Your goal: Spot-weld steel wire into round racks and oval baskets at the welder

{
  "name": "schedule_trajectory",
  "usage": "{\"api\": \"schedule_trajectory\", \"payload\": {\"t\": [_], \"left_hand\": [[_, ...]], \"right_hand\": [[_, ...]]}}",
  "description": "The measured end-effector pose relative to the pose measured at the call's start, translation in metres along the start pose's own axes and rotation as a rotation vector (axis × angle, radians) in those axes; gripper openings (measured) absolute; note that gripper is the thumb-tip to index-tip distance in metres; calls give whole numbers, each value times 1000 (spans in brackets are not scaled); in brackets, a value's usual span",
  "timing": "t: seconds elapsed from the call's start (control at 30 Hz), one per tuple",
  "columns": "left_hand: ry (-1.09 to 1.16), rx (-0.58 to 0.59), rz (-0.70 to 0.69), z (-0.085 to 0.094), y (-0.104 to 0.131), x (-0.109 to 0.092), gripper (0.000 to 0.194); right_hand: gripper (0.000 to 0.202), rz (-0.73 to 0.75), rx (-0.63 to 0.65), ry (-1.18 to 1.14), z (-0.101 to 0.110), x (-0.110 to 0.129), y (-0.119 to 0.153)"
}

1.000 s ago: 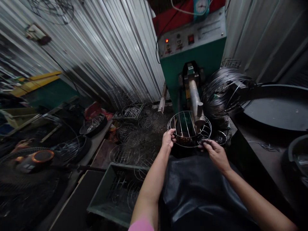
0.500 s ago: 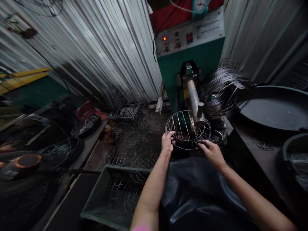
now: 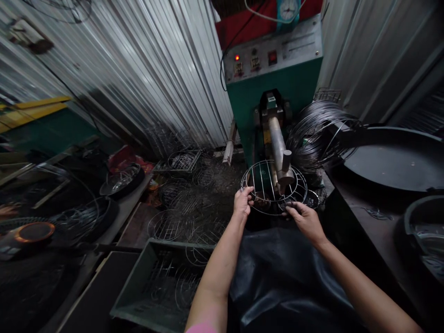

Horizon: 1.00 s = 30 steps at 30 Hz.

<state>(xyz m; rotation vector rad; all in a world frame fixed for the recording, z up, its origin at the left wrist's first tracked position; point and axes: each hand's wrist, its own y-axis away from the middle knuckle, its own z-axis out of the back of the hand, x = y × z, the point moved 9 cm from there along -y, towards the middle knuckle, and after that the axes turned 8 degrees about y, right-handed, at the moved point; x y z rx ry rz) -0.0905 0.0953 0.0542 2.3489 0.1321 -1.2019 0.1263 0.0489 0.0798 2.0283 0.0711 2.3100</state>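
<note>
A round wire rack (image 3: 262, 185) with parallel cross wires is held level under the metal arm of a green spot-welding machine (image 3: 274, 76). My left hand (image 3: 243, 201) is closed on the rack's left rim. At the near right rim my right hand (image 3: 302, 213) pinches with thumb and fingers; the rack's edge lies at its fingertips, and whether a small extra part is there I cannot make out. The machine's electrode tip (image 3: 282, 188) comes down at the rack's right side, close to my right fingers. A red lamp (image 3: 237, 58) glows on the control panel.
A coil of wire (image 3: 314, 134) stands right of the machine, beside a wide black pan (image 3: 391, 159). A green plastic crate (image 3: 130, 289) with wire racks is at lower left. Several finished-looking wire racks (image 3: 187, 199) lie heaped behind it. Another person's hand (image 3: 9, 210) shows at far left.
The rack has turned or shifted slightly to the right under the electrode, with both hands still on it. The camera view has moved a little.
</note>
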Motion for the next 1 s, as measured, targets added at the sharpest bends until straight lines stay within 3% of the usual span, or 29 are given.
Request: {"api": "schedule_trajectory", "payload": {"t": [0.27,0.57,0.7,0.8,0.87,1.0], "left_hand": [[22,6,0,-1,-3,-1,36],[4,-90,32,-1,-5,-2,30],[1,-70,57,3,-7,4,30],[-71,-43,124,10,-13,5,33],[-169,-39,204,13,-20,4,37],[-341,22,301,5,-37,-9,34]], "right_hand": [[38,68,-13,65,-1,3,-6],[34,111,-30,113,-2,10,-13],[34,67,-48,16,0,8,-8],[37,14,-127,-77,21,-10,5],[38,-51,-165,-55,41,-34,18],[37,-234,0,104,70,-103,49]]}}
